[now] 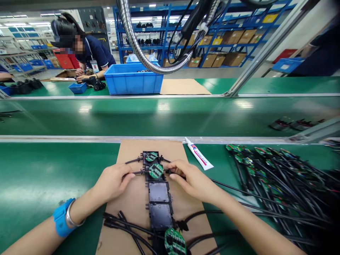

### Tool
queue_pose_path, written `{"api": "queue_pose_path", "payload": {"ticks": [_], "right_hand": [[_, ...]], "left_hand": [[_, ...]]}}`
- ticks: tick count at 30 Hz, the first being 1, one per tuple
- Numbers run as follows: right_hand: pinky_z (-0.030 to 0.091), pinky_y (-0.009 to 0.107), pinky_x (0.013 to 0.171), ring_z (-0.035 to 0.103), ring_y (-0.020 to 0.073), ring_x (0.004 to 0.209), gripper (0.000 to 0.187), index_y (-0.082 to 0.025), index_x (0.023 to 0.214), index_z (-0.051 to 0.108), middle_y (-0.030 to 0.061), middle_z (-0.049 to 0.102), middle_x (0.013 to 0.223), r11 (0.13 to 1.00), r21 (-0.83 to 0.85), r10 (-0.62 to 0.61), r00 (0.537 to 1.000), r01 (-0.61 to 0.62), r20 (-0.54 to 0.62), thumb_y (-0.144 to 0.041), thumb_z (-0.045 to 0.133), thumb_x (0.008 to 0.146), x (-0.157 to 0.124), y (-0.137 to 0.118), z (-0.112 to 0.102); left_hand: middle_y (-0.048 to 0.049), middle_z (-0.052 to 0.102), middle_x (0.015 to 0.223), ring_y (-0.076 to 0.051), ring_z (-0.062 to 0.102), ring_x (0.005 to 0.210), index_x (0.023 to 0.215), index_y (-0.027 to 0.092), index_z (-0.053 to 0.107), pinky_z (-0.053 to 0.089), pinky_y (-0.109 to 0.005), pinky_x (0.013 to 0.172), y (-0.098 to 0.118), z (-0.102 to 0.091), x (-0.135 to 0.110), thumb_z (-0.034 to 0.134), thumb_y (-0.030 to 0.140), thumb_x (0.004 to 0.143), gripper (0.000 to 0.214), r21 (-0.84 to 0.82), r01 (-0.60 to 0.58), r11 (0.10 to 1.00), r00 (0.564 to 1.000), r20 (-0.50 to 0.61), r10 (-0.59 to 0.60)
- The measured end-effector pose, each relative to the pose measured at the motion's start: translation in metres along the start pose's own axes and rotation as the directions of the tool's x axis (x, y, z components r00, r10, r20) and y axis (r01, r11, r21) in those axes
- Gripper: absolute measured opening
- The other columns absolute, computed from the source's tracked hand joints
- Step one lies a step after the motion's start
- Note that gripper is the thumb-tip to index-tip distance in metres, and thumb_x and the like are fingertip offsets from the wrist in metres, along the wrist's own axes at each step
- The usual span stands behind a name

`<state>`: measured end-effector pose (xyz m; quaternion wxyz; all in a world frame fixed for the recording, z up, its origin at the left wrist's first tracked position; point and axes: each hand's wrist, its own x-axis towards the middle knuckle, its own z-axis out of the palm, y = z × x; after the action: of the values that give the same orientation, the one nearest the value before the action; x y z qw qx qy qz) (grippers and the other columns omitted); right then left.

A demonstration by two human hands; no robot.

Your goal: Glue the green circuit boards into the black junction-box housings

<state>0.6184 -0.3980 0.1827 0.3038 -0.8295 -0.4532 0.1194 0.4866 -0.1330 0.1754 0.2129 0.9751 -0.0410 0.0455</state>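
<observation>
A row of black plastic housings (158, 198) lies on a brown cardboard sheet (132, 198) in front of me. A round green circuit board (156, 170) with black cables at both sides sits over the second housing from the far end. My left hand (113, 180) pinches the left cable at the board. My right hand (192, 179) pinches the right cable. Another green board (151, 156) rests in the farthest housing. A third board (174, 242) lies at the near end of the row.
A white glue tube (199, 154) lies right of the cardboard. A heap of cabled green boards (268, 170) covers the table at right. Beyond runs a green conveyor belt (159, 117). Across it stand a blue bin (132, 79) and a seated person (87, 53).
</observation>
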Motion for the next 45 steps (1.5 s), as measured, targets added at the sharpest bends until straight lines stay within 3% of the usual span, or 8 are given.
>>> {"api": "queue_pose_path", "payload": {"ticks": [7, 19, 25, 29, 32, 36, 41, 45], "right_hand": [[0.046, 0.036, 0.077, 0.056, 0.0213, 0.085, 0.021, -0.017, 0.1, 0.064, 0.0085, 0.063, 0.089, 0.931, -0.347, -0.181, 0.967, 0.109, -0.181, -0.016, 0.044, 0.093, 0.001, 0.023, 0.035], [0.041, 0.034, 0.072, 0.051, 0.022, 0.08, 0.032, -0.017, 0.104, 0.065, 0.0087, 0.061, 0.084, 0.877, -0.466, -0.213, 0.966, 0.121, -0.149, -0.005, 0.039, 0.09, 0.008, 0.018, 0.039], [0.043, 0.035, 0.079, 0.052, 0.0214, 0.086, 0.023, -0.017, 0.107, 0.063, 0.009, 0.061, 0.09, 0.914, -0.383, -0.207, 0.965, 0.131, -0.164, -0.019, 0.044, 0.094, -0.006, 0.001, 0.023], [0.044, 0.032, 0.076, 0.051, 0.0189, 0.087, 0.013, -0.021, 0.09, 0.06, 0.0035, 0.057, 0.092, 0.988, 0.015, -0.153, 0.974, 0.153, 0.169, -0.027, 0.066, 0.08, -0.04, -0.039, 0.007], [0.042, 0.029, 0.074, 0.049, 0.0181, 0.089, 0.023, -0.019, 0.07, 0.051, 0.0008, 0.053, 0.091, 0.992, 0.079, -0.117, 0.942, 0.097, 0.315, -0.013, 0.073, 0.063, -0.059, -0.06, 0.012], [0.044, 0.029, 0.077, 0.051, 0.0177, 0.092, 0.015, -0.019, 0.072, 0.056, 0.0016, 0.051, 0.097, 0.991, 0.073, -0.127, 0.941, 0.11, 0.313, -0.014, 0.07, 0.071, -0.063, -0.058, 0.019], [0.048, 0.032, 0.084, 0.057, 0.0193, 0.095, 0.04, -0.024, 0.122, 0.054, 0.0068, 0.058, 0.106, 0.984, 0.176, -0.036, 0.986, 0.008, 0.16, -0.036, 0.064, 0.085, -0.048, -0.028, 0.005], [0.048, 0.034, 0.081, 0.058, 0.0193, 0.089, 0.016, -0.019, 0.098, 0.06, 0.0077, 0.063, 0.096, 0.999, 0.024, -0.045, 0.998, 0.045, 0.031, -0.019, 0.045, 0.093, -0.038, -0.004, 0.016]], "left_hand": [[-0.0067, 0.062, 0.088, -0.024, 0.06, 0.085, 0.085, 0.019, 0.062, 0.05, -0.036, 0.073, -0.004, 0.015, 0.001, 0.043, 0.027, 0.095, 0.023, 0.349, 0.003, 0.937, 1.0, 0.013, -0.008], [-0.0063, 0.061, 0.082, -0.024, 0.06, 0.079, 0.084, 0.019, 0.064, 0.049, -0.037, 0.07, -0.001, 0.007, -0.006, 0.051, 0.022, 0.092, 0.015, 0.383, -0.018, 0.923, 0.999, 0.055, -0.003], [-0.0078, 0.062, 0.092, -0.024, 0.058, 0.086, 0.096, 0.019, 0.063, 0.048, -0.038, 0.078, 0.006, 0.001, -0.017, 0.047, 0.024, 0.093, 0.017, 0.291, 0.002, 0.957, 1.0, -0.002, -0.001], [-0.0045, 0.062, 0.093, -0.02, 0.057, 0.088, 0.099, 0.024, 0.06, 0.046, -0.032, 0.079, 0.036, -0.001, -0.037, 0.051, 0.034, 0.093, 0.015, -0.106, -0.19, 0.976, 0.968, 0.145, 0.204], [-0.0007, 0.063, 0.091, -0.018, 0.058, 0.086, 0.099, 0.025, 0.058, 0.045, -0.028, 0.078, 0.054, 0.01, -0.05, 0.06, 0.031, 0.088, 0.012, -0.28, -0.218, 0.935, 0.913, 0.281, 0.297], [0.0017, 0.065, 0.088, -0.016, 0.06, 0.082, 0.095, 0.024, 0.056, 0.045, -0.025, 0.075, 0.054, 0.021, -0.054, 0.058, 0.014, 0.084, 0.014, -0.363, -0.174, 0.915, 0.919, 0.275, 0.284], [0.0001, 0.066, 0.084, -0.014, 0.061, 0.076, 0.09, 0.021, 0.06, 0.046, -0.023, 0.069, 0.04, 0.011, -0.038, 0.05, 0.022, 0.092, 0.01, -0.344, -0.063, 0.937, 0.996, 0.041, 0.082], [-0.0024, 0.067, 0.085, -0.017, 0.062, 0.077, 0.09, 0.021, 0.062, 0.047, -0.026, 0.07, 0.031, 0.017, -0.024, 0.045, 0.025, 0.094, 0.018, -0.145, -0.045, 0.988, 0.998, 0.03, 0.05]]}}
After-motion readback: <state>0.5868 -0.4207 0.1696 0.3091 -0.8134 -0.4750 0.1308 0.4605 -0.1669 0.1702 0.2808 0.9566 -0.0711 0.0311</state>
